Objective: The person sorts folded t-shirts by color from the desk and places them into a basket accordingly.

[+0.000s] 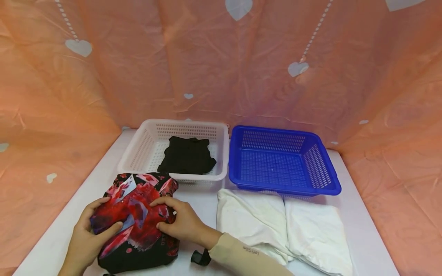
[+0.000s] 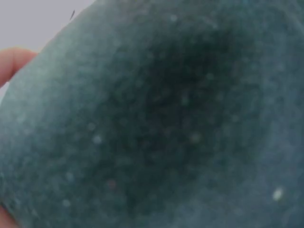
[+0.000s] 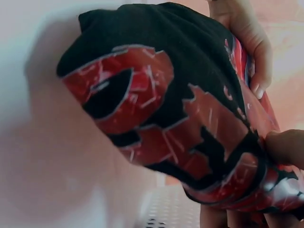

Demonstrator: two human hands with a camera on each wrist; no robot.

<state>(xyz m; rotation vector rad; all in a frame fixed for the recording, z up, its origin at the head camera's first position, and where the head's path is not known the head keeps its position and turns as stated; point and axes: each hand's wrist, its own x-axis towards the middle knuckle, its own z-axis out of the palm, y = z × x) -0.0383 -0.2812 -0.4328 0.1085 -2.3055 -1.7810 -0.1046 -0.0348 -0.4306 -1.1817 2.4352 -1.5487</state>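
Observation:
A folded black shirt [image 1: 138,218] with a red and violet print is held up in front of the white basket, tilted toward the head camera. My left hand [image 1: 84,237] grips its left edge, thumb on the printed face. On the right side, my right hand [image 1: 183,220] holds the fabric, with the fingers under the bundle in the right wrist view. Dark cloth [image 2: 156,114] fills most of the left wrist view. The white basket [image 1: 138,126] contains a folded black garment [image 1: 188,155].
A blue basket [image 1: 276,188] stands right of the white one. Two folded white cloths [image 1: 252,222] [image 1: 317,234] lie before it, near my right sleeve [image 1: 245,255]. A small black object [image 1: 200,257] sits by that sleeve. Orange sheeting [image 1: 207,57] hangs around the white table [image 1: 373,245].

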